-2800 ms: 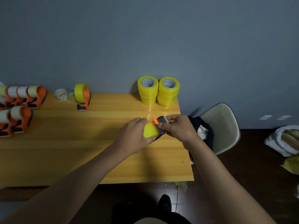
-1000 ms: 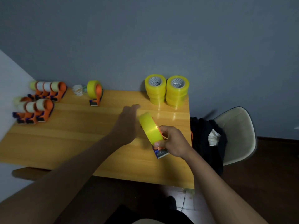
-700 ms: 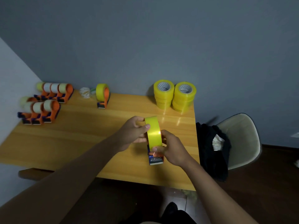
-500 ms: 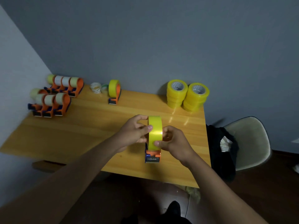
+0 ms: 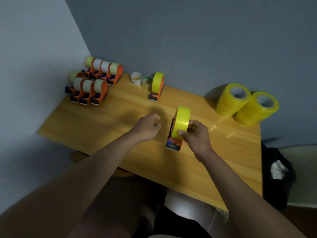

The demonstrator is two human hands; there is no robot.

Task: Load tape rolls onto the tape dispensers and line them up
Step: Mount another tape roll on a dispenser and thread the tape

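Since half a second ago the left hand point(image 5: 148, 126) has let go of the yellow roll and drawn off to the left; it now hovers above the tabletop point(image 5: 106, 121) with fingers loosely curled, holding nothing.

Far left, against the wall corner, two rows of loaded orange dispensers point(image 5: 89, 91) stand side by side, noses toward the person. Right of them lie two small loose rolls point(image 5: 140, 79), then a single yellow-loaded dispenser point(image 5: 157, 86) standing alone, well apart from the rows.

Just right of the free hand stands the dispenser in hand point(image 5: 174, 143), upright on the tabletop, its yellow roll point(image 5: 181, 122) seated on edge, its long axis running from the person toward the wall. The right hand point(image 5: 195, 134) grips it from the right, thumb on the roll's face and fingers curled behind.

Farther right, two stacks of spare yellow rolls point(image 5: 247, 103) sit at the back edge.

The line-up spot probably lies beside the lone dispenser, up and left of the held one. The right hand already has it, and the left is nearer that spot.
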